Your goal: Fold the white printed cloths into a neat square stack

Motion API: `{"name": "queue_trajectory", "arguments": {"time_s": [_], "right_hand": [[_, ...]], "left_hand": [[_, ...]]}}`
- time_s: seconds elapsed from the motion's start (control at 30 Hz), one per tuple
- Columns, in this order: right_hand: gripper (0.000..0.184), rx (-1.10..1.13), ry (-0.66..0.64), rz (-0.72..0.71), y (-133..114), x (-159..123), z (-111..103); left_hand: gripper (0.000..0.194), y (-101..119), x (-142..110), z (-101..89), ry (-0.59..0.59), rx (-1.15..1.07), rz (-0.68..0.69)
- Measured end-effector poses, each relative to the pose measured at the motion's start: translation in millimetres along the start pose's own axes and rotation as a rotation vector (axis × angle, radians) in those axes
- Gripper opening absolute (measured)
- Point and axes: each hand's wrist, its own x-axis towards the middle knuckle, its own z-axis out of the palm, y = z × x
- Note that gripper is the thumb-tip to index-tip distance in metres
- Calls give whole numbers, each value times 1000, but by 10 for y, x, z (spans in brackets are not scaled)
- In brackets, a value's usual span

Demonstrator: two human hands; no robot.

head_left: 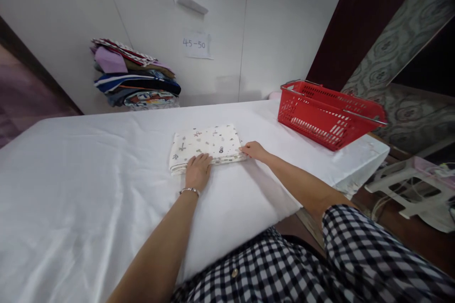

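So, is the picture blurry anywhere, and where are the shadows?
Head view: the printed cloth is fairly clear, its small patterns easy to see; head view: the white stool at the right looks softer; head view: a grey shadow lies on the white sheet below the right arm; head view: the top right corner is very dark.

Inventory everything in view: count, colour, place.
Folded cloth: one, printed white, on table
Table: one, covered white, under cloth
Basket: one, red, table's right end
Clothes pile: one, multicoloured, beyond table, left
Sign: one, white, on wall
Strip: one, whitish, above sign
Wall: one, white, behind table
Post: one, dark red, behind basket
Patterned surface: one, greyish, far right
Stool: one, white, lower right
Shirt: one, black and white, worn
Bracelet: one, silvery, left wrist
Left hand: one, bare, on cloth's near edge
Right hand: one, bare, at cloth's right corner
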Motion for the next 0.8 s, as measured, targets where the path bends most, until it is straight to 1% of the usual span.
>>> {"name": "queue_trajectory", "arguments": {"time_s": [0.13, 0.2, 0.27, 0.33, 0.43, 0.57, 0.67, 0.8], "right_hand": [[36, -242, -51, 84, -152, 55, -14], [36, -284, -67, 113, -200, 72, -20], [36, -279, -83, 144, -226, 83, -25], [37, -222, -114, 192, -236, 89, -34], [36, -76, -163, 270, -246, 100, -43], [35, 58, -165, 346, -255, 128, -26], [36, 164, -138, 362, -216, 156, -38], [35, 318, -147, 311, -90, 162, -101]], "left_hand": [[33, 6, -3, 0, 17, -6, 6], [33, 12, -2, -5, 19, -11, 3], [33, 17, 1, -11, 12, -13, -3], [32, 20, 4, -14, 10, -15, -4], [31, 22, 7, -12, 24, -23, -2], [31, 26, 6, -10, 39, -34, 3], [32, 31, 6, -15, 35, -36, -2], [32, 35, 12, -8, 43, -35, 5]]}}
